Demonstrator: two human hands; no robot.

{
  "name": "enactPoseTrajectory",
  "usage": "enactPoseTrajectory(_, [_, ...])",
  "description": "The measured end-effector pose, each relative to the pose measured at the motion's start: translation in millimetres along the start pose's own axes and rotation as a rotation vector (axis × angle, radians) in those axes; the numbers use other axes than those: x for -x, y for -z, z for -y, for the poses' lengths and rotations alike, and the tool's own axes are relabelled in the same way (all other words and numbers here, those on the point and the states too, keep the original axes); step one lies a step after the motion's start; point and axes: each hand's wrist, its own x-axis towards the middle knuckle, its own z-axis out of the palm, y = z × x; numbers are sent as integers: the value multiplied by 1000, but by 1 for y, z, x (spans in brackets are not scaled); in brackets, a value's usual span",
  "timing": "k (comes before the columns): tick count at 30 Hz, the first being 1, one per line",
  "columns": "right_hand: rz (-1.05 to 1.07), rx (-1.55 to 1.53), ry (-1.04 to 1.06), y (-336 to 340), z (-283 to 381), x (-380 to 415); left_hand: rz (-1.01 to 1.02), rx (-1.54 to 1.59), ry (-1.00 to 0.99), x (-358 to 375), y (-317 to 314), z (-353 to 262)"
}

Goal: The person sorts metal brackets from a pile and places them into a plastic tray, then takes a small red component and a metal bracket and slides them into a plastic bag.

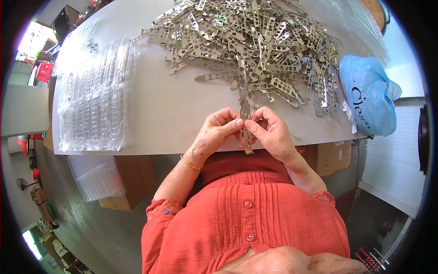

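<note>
Both hands meet at the table's front edge around one long, perforated metal strip (245, 109). My left hand (222, 128), with a bangle at the wrist, pinches the strip from the left between thumb and fingers. From the right, my right hand (270, 130) pinches it at about the same height, thumb in front. The strip's lower end sticks out below the thumbs, and its upper end reaches toward a large heap of similar metal strips (273, 41). Another loose strip (214, 76) lies at the heap's near left side. Some fingertips are hidden behind the strip.
Clear plastic trays (93, 98) holding rows of parts lie on the white table (159, 109) at the left. A blue plastic bag (368, 93) sits at the right edge. Clear plastic sheets (351, 23) are at the back right. Cardboard boxes (132, 178) stand below the table.
</note>
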Motion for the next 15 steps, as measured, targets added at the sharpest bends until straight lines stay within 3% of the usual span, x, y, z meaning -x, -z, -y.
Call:
enactPoseTrajectory(10, [4, 105, 111, -1, -11, -4, 109, 154, 21, 0, 8, 1])
enactPoseTrajectory(15, [-26, 38, 60, -8, -3, -3, 80, 237, 74, 3, 5, -1])
